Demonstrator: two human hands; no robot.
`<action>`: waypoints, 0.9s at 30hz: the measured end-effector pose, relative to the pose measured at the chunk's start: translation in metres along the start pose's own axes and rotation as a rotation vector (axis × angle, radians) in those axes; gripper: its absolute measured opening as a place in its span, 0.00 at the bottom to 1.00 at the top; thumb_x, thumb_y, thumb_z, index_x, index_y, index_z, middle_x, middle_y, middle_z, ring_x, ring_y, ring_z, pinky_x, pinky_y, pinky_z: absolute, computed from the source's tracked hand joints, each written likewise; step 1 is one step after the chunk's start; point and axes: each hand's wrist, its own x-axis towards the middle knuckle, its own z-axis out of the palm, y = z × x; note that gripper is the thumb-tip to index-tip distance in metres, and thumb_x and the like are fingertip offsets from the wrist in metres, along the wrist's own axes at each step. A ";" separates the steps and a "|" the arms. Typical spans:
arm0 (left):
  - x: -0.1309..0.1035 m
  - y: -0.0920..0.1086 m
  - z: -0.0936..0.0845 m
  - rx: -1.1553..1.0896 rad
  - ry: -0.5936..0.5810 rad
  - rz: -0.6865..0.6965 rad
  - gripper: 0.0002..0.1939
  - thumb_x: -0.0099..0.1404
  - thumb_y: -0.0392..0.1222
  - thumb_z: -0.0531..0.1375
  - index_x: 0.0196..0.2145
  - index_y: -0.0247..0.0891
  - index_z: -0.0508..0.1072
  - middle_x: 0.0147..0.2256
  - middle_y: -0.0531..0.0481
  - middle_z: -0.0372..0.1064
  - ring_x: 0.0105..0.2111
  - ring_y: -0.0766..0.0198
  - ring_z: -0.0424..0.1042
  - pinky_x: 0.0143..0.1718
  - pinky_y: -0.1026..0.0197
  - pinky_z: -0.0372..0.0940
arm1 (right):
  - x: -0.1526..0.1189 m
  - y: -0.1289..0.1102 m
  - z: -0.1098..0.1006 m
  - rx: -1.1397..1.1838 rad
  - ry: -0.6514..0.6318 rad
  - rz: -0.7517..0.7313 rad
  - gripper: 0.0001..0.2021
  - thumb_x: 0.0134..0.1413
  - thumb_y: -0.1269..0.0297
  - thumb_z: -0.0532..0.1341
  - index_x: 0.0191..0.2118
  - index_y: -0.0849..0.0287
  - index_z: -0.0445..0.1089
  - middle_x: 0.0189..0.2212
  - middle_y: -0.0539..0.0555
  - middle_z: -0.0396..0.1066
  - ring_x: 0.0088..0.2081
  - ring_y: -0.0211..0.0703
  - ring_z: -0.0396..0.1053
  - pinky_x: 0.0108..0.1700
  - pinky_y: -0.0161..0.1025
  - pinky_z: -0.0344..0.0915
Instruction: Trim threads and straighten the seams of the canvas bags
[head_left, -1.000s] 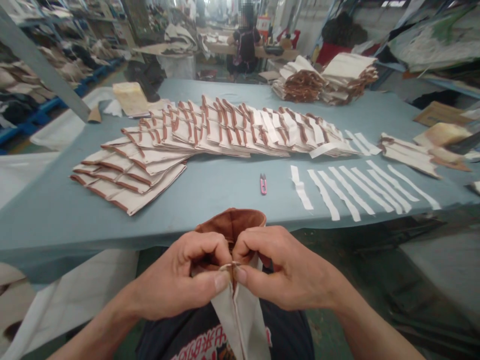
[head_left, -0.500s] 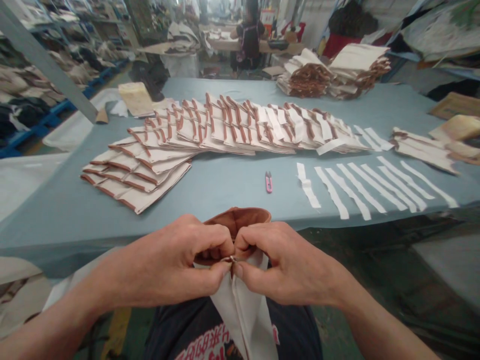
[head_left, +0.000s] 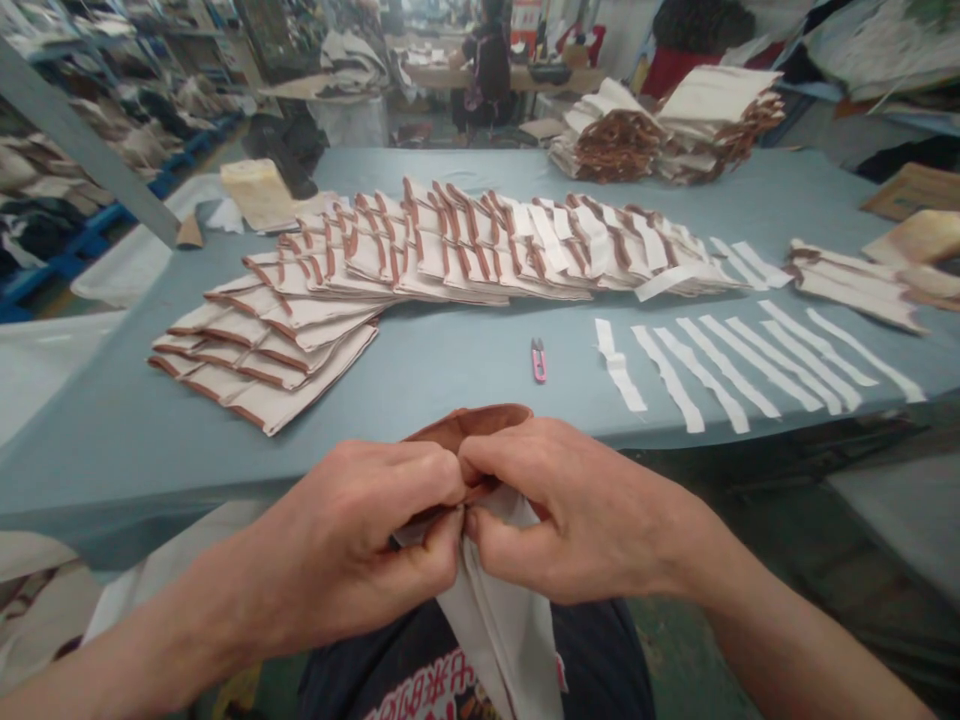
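Both hands pinch seam of cream fabric piece, thread snips in reach

Left hand and right hand closed narrow, thumbs and fingers gripping the cream fabric piece from either side of its seam. Piece is over the lap, just off the near edge of the table; brown lining opens toward the far side. Fingertips nearly touch, likely to control a small spot; exact contact partly hidden. Pink thread snips lie beyond the hands, probably for easy reach. White strips lie mostly apart at right, likely easy to lift singly. Folded brown-trimmed pieces overlap in a row, left to right, edges showing, probably to save room. Fabric stacks sit far right, seemingly out of the way
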 end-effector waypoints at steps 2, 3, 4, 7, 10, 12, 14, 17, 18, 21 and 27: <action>0.000 0.003 -0.001 0.016 0.020 -0.006 0.11 0.64 0.26 0.54 0.28 0.40 0.63 0.24 0.58 0.62 0.23 0.71 0.61 0.25 0.65 0.53 | 0.000 -0.005 -0.006 0.010 -0.018 0.001 0.07 0.47 0.76 0.57 0.26 0.56 0.61 0.26 0.48 0.67 0.28 0.37 0.58 0.31 0.37 0.54; 0.000 0.004 -0.001 0.023 0.031 -0.002 0.10 0.64 0.27 0.54 0.29 0.40 0.63 0.24 0.58 0.63 0.23 0.71 0.62 0.25 0.65 0.54 | -0.001 -0.007 -0.008 0.027 -0.028 0.013 0.08 0.47 0.77 0.56 0.25 0.56 0.61 0.25 0.47 0.66 0.28 0.36 0.57 0.31 0.37 0.53; 0.001 0.005 -0.001 0.029 0.042 0.009 0.10 0.64 0.28 0.55 0.29 0.40 0.63 0.25 0.58 0.64 0.24 0.70 0.63 0.25 0.65 0.55 | -0.002 -0.009 -0.010 0.046 -0.036 0.031 0.08 0.46 0.77 0.56 0.25 0.56 0.59 0.24 0.46 0.64 0.26 0.36 0.55 0.30 0.37 0.51; 0.003 0.005 0.002 0.022 0.046 0.087 0.10 0.66 0.28 0.54 0.31 0.42 0.63 0.25 0.56 0.68 0.25 0.68 0.66 0.25 0.64 0.57 | -0.008 -0.009 -0.009 0.090 -0.041 0.079 0.10 0.45 0.76 0.56 0.23 0.56 0.54 0.20 0.43 0.54 0.24 0.33 0.49 0.27 0.37 0.45; 0.003 -0.001 0.008 0.015 0.032 0.170 0.11 0.69 0.27 0.53 0.35 0.42 0.64 0.26 0.55 0.70 0.25 0.67 0.68 0.26 0.63 0.59 | -0.013 -0.003 -0.001 0.158 -0.022 0.124 0.12 0.46 0.73 0.57 0.21 0.56 0.52 0.20 0.43 0.51 0.24 0.33 0.49 0.26 0.37 0.44; -0.001 -0.008 0.013 0.040 0.043 0.217 0.11 0.70 0.27 0.53 0.36 0.43 0.65 0.26 0.56 0.69 0.24 0.66 0.67 0.26 0.62 0.59 | -0.016 0.002 0.006 0.246 -0.005 0.163 0.12 0.46 0.72 0.58 0.21 0.56 0.52 0.21 0.44 0.52 0.24 0.33 0.50 0.25 0.36 0.45; -0.007 -0.013 0.018 0.094 0.068 0.277 0.10 0.72 0.28 0.53 0.38 0.42 0.66 0.26 0.55 0.69 0.23 0.65 0.66 0.25 0.61 0.58 | -0.019 0.007 0.012 0.346 0.023 0.177 0.10 0.46 0.71 0.58 0.21 0.56 0.55 0.21 0.43 0.52 0.23 0.32 0.50 0.24 0.34 0.46; -0.015 -0.016 0.023 0.200 0.056 0.328 0.11 0.73 0.28 0.52 0.40 0.41 0.68 0.27 0.53 0.70 0.25 0.64 0.66 0.25 0.60 0.56 | -0.023 0.011 0.017 0.506 0.048 0.178 0.09 0.47 0.70 0.59 0.22 0.56 0.57 0.18 0.41 0.50 0.22 0.32 0.50 0.24 0.31 0.48; -0.016 -0.015 0.025 0.226 0.054 0.315 0.12 0.73 0.27 0.51 0.39 0.41 0.69 0.27 0.53 0.70 0.24 0.65 0.65 0.25 0.60 0.54 | -0.025 0.012 0.019 0.574 0.040 0.184 0.10 0.48 0.69 0.59 0.22 0.56 0.57 0.18 0.41 0.50 0.22 0.31 0.49 0.24 0.31 0.48; -0.014 -0.007 0.029 0.213 0.048 0.214 0.15 0.73 0.28 0.52 0.29 0.40 0.67 0.22 0.57 0.65 0.20 0.69 0.62 0.22 0.61 0.51 | -0.035 0.018 0.024 0.819 0.003 0.230 0.13 0.51 0.61 0.64 0.23 0.57 0.60 0.18 0.41 0.52 0.21 0.31 0.48 0.23 0.31 0.47; -0.001 0.003 0.038 0.110 -0.002 0.241 0.13 0.73 0.31 0.54 0.30 0.41 0.68 0.23 0.57 0.67 0.21 0.69 0.65 0.23 0.62 0.52 | -0.061 0.019 0.036 0.999 0.096 0.308 0.19 0.53 0.52 0.68 0.25 0.57 0.61 0.19 0.41 0.52 0.20 0.30 0.45 0.21 0.31 0.44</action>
